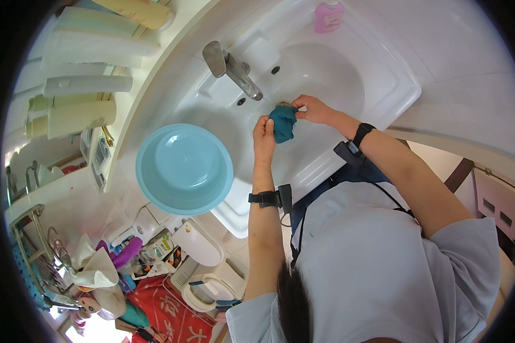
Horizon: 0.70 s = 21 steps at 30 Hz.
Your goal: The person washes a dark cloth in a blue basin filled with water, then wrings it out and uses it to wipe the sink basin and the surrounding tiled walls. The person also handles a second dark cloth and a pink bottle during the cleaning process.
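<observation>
A dark teal cloth (282, 124), bunched up, hangs over the white sink (337, 74), just below the faucet spout. My left hand (263, 136) pinches its left side, thumb on top. At the cloth's upper right, my right hand (313, 110) grips an edge between thumb and fingers. The silver faucet (234, 71) stands behind my hands, its spout tip close to the cloth; I cannot tell whether water runs. Left of my left hand, a light blue plastic basin (183, 160) rests on the sink's left side.
A pink bottle (328, 17) stands at the sink's far right corner. Bottles and tubes line a mirrored shelf (126, 108) at the far left. Lower left are a white toilet (203, 246), a red printed bag (166, 308) and a metal rack (37, 228).
</observation>
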Motion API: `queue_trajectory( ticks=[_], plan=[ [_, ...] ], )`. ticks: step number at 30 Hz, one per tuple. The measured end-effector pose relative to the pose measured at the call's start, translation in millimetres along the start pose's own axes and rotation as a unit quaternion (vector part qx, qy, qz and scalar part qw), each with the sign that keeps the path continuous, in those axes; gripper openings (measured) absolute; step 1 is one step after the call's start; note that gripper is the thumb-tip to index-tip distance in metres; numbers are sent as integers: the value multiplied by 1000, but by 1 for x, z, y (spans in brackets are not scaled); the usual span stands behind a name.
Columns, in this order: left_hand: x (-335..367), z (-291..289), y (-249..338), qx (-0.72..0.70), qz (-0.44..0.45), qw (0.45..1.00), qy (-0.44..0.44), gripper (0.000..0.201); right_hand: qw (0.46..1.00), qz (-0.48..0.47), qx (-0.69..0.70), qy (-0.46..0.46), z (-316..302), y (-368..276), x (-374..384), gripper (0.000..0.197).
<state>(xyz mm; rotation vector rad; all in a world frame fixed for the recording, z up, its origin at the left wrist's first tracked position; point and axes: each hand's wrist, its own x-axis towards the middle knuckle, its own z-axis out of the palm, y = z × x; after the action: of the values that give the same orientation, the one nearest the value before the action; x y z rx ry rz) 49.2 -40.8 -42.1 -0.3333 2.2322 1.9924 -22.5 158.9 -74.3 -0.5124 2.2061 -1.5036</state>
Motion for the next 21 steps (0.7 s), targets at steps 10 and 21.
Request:
queue_trajectory(
  ticks=[10, 21],
  plan=[
    [2, 23, -9, 46, 94, 989, 102, 35, 973, 115, 200, -8, -8, -56, 5, 29],
    [-4, 40, 3, 1, 105, 992, 62, 27, 988, 50, 145, 25, -6, -76, 10, 32]
  ],
)
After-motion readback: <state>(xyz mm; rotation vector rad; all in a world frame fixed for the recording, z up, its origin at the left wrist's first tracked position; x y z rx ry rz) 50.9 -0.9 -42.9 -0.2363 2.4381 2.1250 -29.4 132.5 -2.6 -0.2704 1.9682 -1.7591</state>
